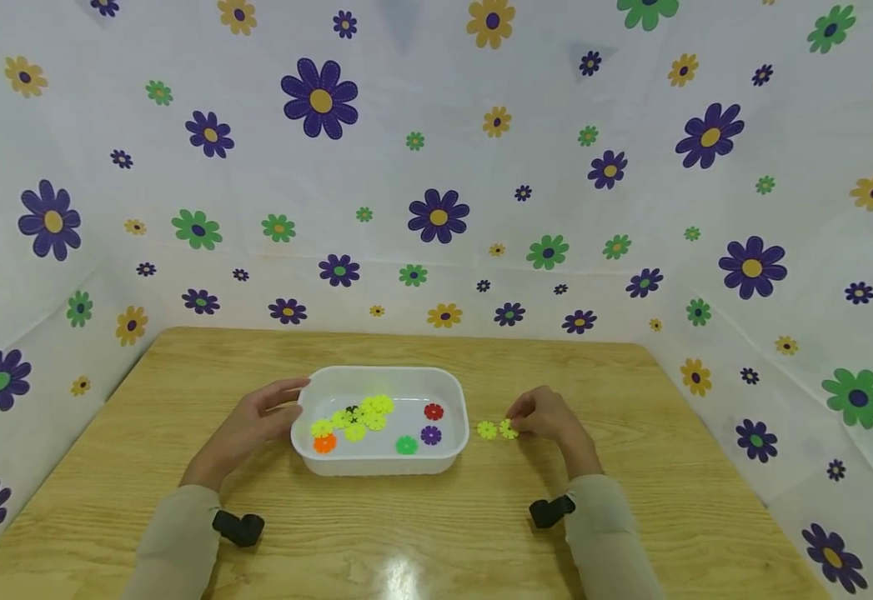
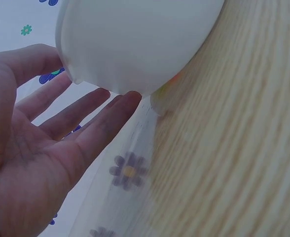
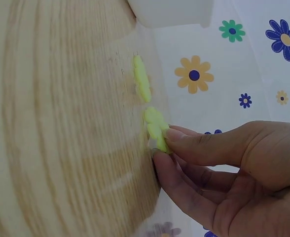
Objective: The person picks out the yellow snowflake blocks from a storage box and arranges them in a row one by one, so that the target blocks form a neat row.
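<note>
My right hand pinches a yellow flower-shaped plastic disc between thumb and finger, tilted up at the table's surface. A second yellow flower-shaped disc lies flat just left of it. At the other side, my left hand has its fingers spread and fairly straight, with fingertips touching the left end of a white plastic tub. Inside the tub are several yellow discs, an orange disc, a green disc, a purple disc, a red disc and dark pieces among the yellow ones.
All of this stands on a wooden table with rounded back corners. A white cloth printed with flowers rises behind the table and along both sides. Each wrist wears a small black camera.
</note>
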Demonstrator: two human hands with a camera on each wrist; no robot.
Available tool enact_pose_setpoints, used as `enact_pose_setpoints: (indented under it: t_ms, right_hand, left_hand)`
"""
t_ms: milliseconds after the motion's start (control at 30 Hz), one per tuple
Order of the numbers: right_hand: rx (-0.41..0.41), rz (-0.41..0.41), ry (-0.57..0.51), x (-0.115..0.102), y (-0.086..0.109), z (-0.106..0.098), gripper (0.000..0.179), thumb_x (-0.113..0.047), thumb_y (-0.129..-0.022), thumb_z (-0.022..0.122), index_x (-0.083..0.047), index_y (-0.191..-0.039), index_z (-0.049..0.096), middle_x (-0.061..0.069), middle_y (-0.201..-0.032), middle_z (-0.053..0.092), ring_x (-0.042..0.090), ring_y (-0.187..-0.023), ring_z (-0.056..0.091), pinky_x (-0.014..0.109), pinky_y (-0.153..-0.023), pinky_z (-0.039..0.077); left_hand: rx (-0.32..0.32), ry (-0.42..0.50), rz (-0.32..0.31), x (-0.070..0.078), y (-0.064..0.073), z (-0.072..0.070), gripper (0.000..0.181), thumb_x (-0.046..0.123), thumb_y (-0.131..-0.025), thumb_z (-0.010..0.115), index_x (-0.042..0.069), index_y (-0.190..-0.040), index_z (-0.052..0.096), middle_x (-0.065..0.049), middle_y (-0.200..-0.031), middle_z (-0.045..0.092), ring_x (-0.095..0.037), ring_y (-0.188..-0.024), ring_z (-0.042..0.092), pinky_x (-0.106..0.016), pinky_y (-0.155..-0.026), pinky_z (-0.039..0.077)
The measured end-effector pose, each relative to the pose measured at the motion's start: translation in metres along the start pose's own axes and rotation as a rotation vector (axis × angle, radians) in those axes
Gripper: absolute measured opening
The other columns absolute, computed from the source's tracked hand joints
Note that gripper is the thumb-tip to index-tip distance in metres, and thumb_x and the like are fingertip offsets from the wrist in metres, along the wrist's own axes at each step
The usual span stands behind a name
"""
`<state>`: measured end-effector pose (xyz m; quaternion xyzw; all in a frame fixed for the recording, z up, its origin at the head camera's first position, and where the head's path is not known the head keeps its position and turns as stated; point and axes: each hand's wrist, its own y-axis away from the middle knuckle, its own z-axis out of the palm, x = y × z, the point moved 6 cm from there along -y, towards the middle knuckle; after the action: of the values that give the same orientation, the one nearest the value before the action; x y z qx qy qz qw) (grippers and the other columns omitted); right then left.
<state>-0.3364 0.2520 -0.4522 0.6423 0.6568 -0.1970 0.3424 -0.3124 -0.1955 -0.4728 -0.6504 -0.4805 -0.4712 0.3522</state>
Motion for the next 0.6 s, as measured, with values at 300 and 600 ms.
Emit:
enact_pose_setpoints:
  t_ms: [300,600]
  right_hand:
    - [0.0,0.012,0.009,0.0041,-0.0036,0.0019,0.009,0.004,-0.09,0.072,0.005,-0.099,0.075,0.017,-0.096,0.074,0.018,-0.077,0.07,0.033,-0.072,0.065]
    - [0.008,0.023,0.028,0.0063,-0.0056,0.0035,0.009,0.003,-0.09,0.072,0.004,-0.099,0.075,0.015,-0.095,0.075,0.016,-0.076,0.068,0.032,-0.072,0.065]
  left_hand:
    - [0.006,-0.023,-0.014,-0.0027,-0.0015,-0.0004,0.056,0.029,-0.105,0.06,0.017,-0.157,0.042,-0.02,-0.165,0.037,-0.049,-0.145,0.044,-0.053,-0.11,0.052]
    - [0.004,-0.009,-0.006,-0.0035,-0.0013,0.0007,0.056,0.029,-0.105,0.06,0.017,-0.157,0.043,-0.022,-0.163,0.038,-0.049,-0.145,0.045,-0.051,-0.108,0.054]
